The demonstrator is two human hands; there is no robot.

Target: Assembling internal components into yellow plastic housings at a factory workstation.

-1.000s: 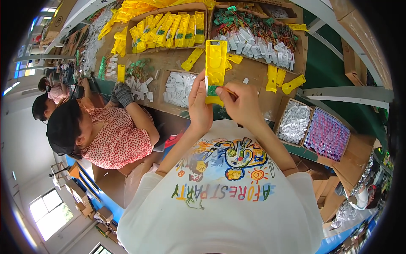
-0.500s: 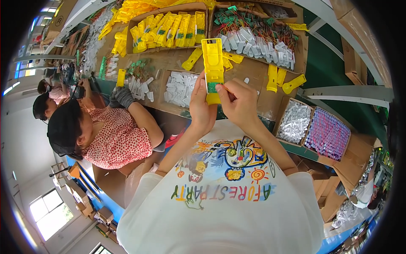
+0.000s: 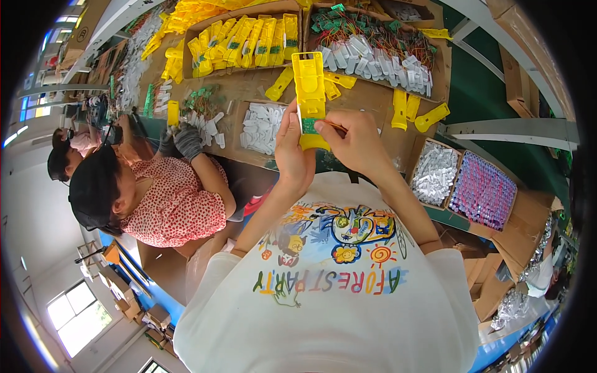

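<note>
Upright in front of me stands a yellow plastic housing [image 3: 309, 81], open side facing me. My left hand [image 3: 292, 152] is closed around its lower left edge. A small green circuit board [image 3: 308, 125] sits in the lower part of the housing. My right hand [image 3: 356, 140] is closed, with the thumb on the board's right edge and the other fingers curled. Something thin and reddish, perhaps wires, shows beside the right fingers; its far end is hidden. Loose yellow housings [image 3: 339, 79] lie on the table just behind.
Behind stand a carton of yellow housings with boards [image 3: 245, 43] and a carton of wired boards and white parts [image 3: 373, 56]. A white-parts tray [image 3: 261, 127] is at left, boxes of white parts [image 3: 434, 174] and purple-pink pieces [image 3: 482, 193] at right. A gloved co-worker [image 3: 168, 199] sits left.
Both my hands and the housing have shifted slightly left. My right thumb stays at the board. The co-worker's gloved hands have moved around a yellow piece.
</note>
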